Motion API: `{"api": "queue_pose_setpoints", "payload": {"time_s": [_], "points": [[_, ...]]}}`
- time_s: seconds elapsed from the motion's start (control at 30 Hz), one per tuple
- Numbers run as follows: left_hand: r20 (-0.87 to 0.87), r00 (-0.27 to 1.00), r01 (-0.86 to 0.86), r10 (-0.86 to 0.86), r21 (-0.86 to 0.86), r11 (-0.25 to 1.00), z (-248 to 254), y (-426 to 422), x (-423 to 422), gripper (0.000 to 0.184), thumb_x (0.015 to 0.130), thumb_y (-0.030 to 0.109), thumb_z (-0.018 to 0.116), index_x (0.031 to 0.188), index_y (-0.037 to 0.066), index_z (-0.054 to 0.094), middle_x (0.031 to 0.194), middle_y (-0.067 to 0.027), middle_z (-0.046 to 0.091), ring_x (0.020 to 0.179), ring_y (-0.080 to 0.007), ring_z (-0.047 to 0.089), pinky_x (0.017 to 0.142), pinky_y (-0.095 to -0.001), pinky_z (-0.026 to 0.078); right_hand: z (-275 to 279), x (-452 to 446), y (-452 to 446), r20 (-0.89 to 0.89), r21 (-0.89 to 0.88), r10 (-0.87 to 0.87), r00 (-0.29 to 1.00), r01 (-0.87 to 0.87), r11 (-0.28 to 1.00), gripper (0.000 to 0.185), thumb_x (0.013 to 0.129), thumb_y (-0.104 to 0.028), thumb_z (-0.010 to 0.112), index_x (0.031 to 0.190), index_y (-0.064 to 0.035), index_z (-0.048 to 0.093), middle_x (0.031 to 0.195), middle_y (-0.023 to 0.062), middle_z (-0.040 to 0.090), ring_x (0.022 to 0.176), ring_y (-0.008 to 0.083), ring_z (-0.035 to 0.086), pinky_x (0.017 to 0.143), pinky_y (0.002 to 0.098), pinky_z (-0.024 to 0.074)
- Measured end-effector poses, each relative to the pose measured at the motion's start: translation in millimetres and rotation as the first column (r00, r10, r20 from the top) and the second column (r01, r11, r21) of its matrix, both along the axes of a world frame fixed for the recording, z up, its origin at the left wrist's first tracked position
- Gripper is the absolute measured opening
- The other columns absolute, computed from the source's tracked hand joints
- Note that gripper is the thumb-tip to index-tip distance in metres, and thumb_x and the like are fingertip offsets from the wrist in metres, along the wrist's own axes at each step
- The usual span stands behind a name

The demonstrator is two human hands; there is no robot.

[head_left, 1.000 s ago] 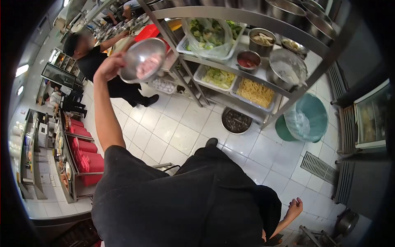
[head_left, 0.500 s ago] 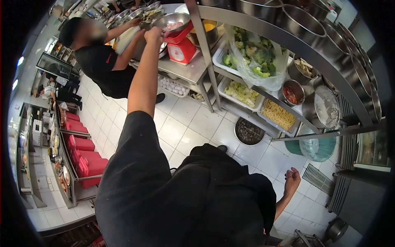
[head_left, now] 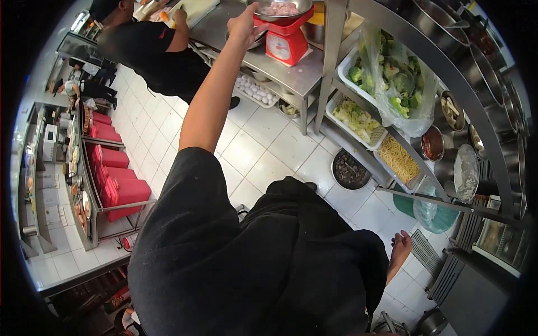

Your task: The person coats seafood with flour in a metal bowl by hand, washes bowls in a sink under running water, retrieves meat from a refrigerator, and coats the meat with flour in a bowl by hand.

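Steel bowl [head_left: 271,16], round and shiny, on boxy red dial scale [head_left: 284,49]

The bowl, holding pale pink meat pieces [head_left: 279,8], sits atop the scale near the right edge of the silver metal table [head_left: 302,77]; the scale seems to bear its weight, the left hand [head_left: 242,27] perhaps steadying the rim; those fingers spread apart there, though whether they clamp cannot be told; the mouth points upward, the round form showing no long axis; the right hand [head_left: 400,246] hangs aside, fingers loosely curled around nothing visible.

The head camera looks down past the torso [head_left: 258,263], facing forward.
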State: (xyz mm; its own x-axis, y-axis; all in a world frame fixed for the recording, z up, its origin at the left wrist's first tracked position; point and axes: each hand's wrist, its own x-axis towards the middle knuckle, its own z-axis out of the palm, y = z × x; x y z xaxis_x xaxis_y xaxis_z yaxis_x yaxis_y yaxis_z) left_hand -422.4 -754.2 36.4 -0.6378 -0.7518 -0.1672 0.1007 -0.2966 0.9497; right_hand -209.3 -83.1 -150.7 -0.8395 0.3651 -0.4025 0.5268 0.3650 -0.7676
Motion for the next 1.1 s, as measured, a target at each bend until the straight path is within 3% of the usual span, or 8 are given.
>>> {"api": "queue_pose_setpoints", "payload": {"time_s": [0.47,0.53,0.57,0.7,0.83,0.87,1.0,1.1], "points": [[-0.053,0.996,-0.076,0.070,-0.130,0.989,-13,-27,-18,0.035,0.077,0.024,0.066,0.094,-0.003,0.051,0.070,-0.0111,0.058,0.048,-0.0211,0.056,0.042,-0.0310,0.051,15,-9,-2,-0.030,-0.001,0.040,0.999,-0.040,0.999,0.027,0.081,-0.007,0.059,0.106,0.0013,0.056,0.074,0.0044,0.060,0.064,0.0109,0.054,0.058,0.0243,0.0429],[0.062,0.973,0.231,-0.222,-0.224,0.947,-16,-45,-28,0.051,0.078,0.022,0.064,0.114,-0.007,0.043,0.078,-0.0206,0.061,0.047,-0.0225,0.057,0.043,-0.0326,0.052,17,-11,2,-0.048,0.007,0.052,0.997,-0.052,0.999,0.027,0.081,-0.008,0.059,0.106,0.0015,0.056,0.075,0.0043,0.060,0.065,0.0107,0.054,0.059,0.0242,0.0430],[0.079,0.996,-0.011,0.031,-0.242,0.970,-8,-23,-24,0.026,0.071,0.007,0.069,0.077,-0.014,0.054,0.075,-0.0165,0.059,0.061,-0.0246,0.063,0.044,-0.0310,0.053,18,-11,4,-0.069,0.017,0.066,0.995,-0.065,0.998,0.027,0.081,-0.008,0.059,0.106,0.0018,0.056,0.076,0.0043,0.060,0.065,0.0105,0.054,0.059,0.0242,0.0430],[0.010,0.987,0.160,-0.160,-0.130,0.979,-26,-61,-37,0.014,0.076,-0.003,0.059,0.090,-0.007,0.058,0.087,-0.0167,0.059,0.077,-0.0260,0.062,0.066,-0.0330,0.055,9,-21,20,-0.234,0.093,0.112,0.966,-0.093,0.991,0.022,0.081,-0.003,0.058,0.102,0.0042,0.059,0.084,0.0068,0.061,0.079,0.0135,0.057,0.071,0.0247,0.0486],[-0.040,0.961,0.259,-0.273,-0.210,0.943,-24,-91,-10,0.022,0.079,0.014,0.061,0.097,0.001,0.062,0.091,-0.0106,0.063,0.088,-0.0220,0.061,0.077,-0.0330,0.051,47,-43,7,-0.402,0.124,0.117,0.908,-0.073,0.990,0.018,0.081,-0.001,0.056,0.098,0.0036,0.061,0.079,0.0070,0.063,0.071,0.0118,0.058,0.066,0.0245,0.0475],[-0.037,0.949,0.271,-0.314,-0.419,0.867,-15,-84,13,0.022,0.082,0.015,0.059,0.098,0.001,0.062,0.096,-0.0110,0.063,0.092,-0.0206,0.059,0.078,-0.0325,0.049,65,-45,0,-0.437,0.109,0.076,0.896,-0.031,0.994,0.018,0.081,-0.001,0.056,0.097,0.0034,0.062,0.078,0.0079,0.063,0.070,0.0126,0.058,0.066,0.0251,0.0475],[0.098,0.923,0.381,-0.373,-0.378,0.844,33,-70,82,0.027,0.082,0.011,0.058,0.106,0.000,0.054,0.104,-0.0080,0.059,0.095,-0.0171,0.057,0.074,-0.0272,0.047,118,-21,14,-0.382,0.268,0.030,0.923,0.079,0.960,0.019,0.082,-0.005,0.060,0.099,0.0033,0.062,0.080,0.0054,0.064,0.075,0.0085,0.057,0.066,0.0237,0.0467],[0.255,0.826,0.562,-0.503,-0.307,0.768,54,-28,129,0.023,0.077,0.002,0.054,0.099,0.006,0.052,0.089,-0.0033,0.057,0.078,-0.0126,0.057,0.064,-0.0233,0.047,131,-20,27,-0.332,0.068,-0.072,0.941,0.100,0.993,0.024,0.083,-0.010,0.062,0.103,0.0028,0.061,0.087,0.0051,0.064,0.079,0.0103,0.057,0.070,0.0234,0.0459]]}}
